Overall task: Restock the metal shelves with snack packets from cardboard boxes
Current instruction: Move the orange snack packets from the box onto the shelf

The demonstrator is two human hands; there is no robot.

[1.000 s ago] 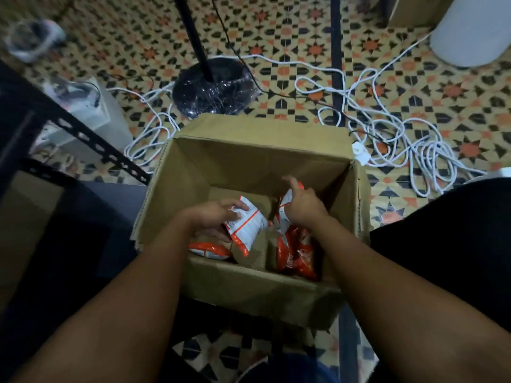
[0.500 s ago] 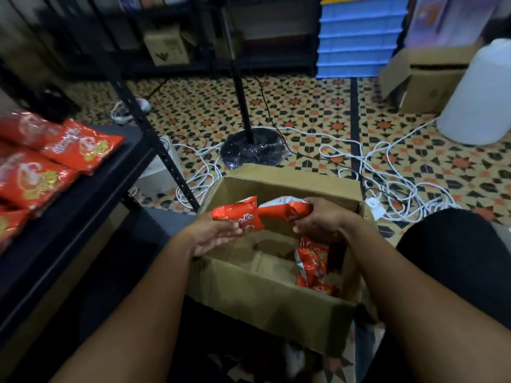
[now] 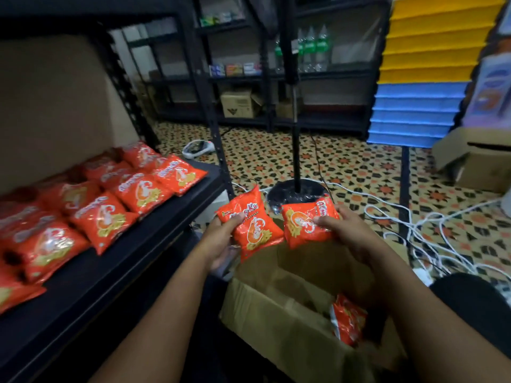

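My left hand grips one orange snack packet and my right hand grips a second orange packet, both raised above the open cardboard box. Another orange packet lies inside the box at its right side. To the left, the black metal shelf carries several orange packets laid in rows. The held packets hang to the right of the shelf's front edge, apart from it.
A fan stand with a round black base rises just behind the box. White cables sprawl over the patterned floor on the right. More black shelving, stacked blue and yellow trays and another carton stand farther back.
Both hands have lifted the two packets out of the box and turned them face up. My view has swung up and left, bringing the stocked shelf into sight.
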